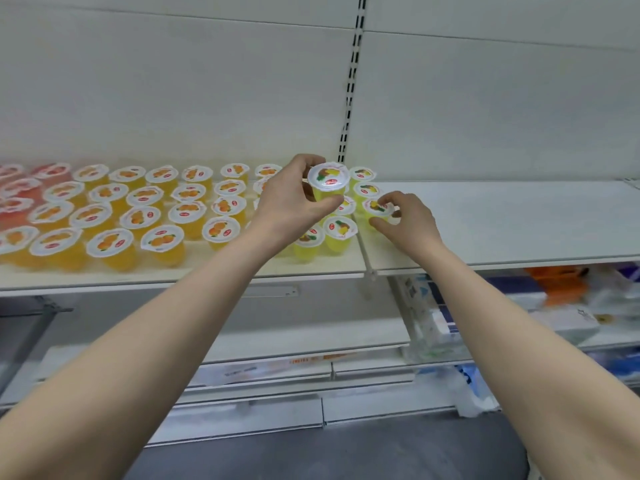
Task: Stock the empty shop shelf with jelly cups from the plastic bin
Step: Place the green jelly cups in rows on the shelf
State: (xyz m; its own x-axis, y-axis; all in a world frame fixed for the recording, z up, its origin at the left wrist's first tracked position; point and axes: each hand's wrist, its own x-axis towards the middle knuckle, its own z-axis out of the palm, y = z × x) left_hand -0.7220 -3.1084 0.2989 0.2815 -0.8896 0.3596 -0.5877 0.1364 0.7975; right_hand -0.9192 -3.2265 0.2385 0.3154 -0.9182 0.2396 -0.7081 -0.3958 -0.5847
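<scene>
My left hand (294,199) grips a yellow pineapple jelly cup (328,181) and holds it just above the white shelf (214,268). My right hand (405,220) pinches another yellow jelly cup (375,207) that stands on the shelf at the seam between two shelf boards. Several yellow cups (339,233) stand in rows around both hands. Rows of orange jelly cups (138,216) fill the shelf to the left, and red ones (20,188) sit at the far left. The plastic bin is out of view.
The right shelf board (519,216) stretches bare to the right. A slotted upright (351,81) runs up the back wall. Lower shelves hold packaged goods (561,306) at the right. A grey floor (346,452) lies below.
</scene>
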